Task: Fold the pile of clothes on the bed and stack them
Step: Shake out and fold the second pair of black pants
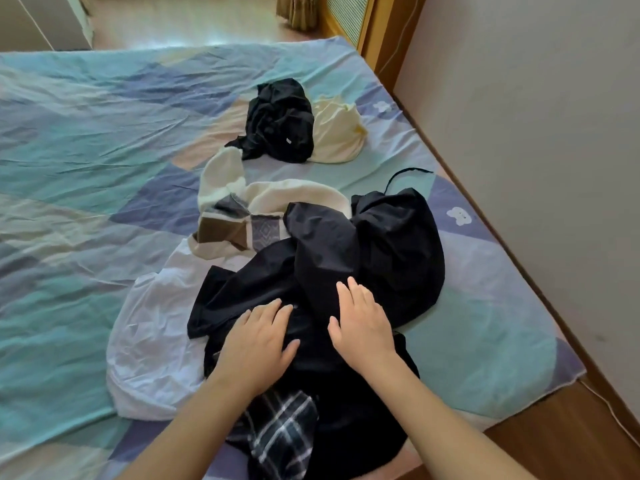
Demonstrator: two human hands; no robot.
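A loose pile of clothes lies on the bed (86,140) in front of me. On top is a crumpled black garment (381,247). My left hand (258,344) and my right hand (362,322) both rest flat on it, fingers straight, side by side. A white garment (152,334) spreads out to the left under the black one. A cream top with brown and grey patches (239,216) lies behind it. A black-and-white plaid piece (280,434) sticks out near the bed's front edge.
Farther back lie a second black garment (277,123) and a pale yellow one (337,131), bunched together. The bed's right edge runs along a wooden floor strip (568,445) and a wall (536,116). The sheet's left half shows only wrinkles.
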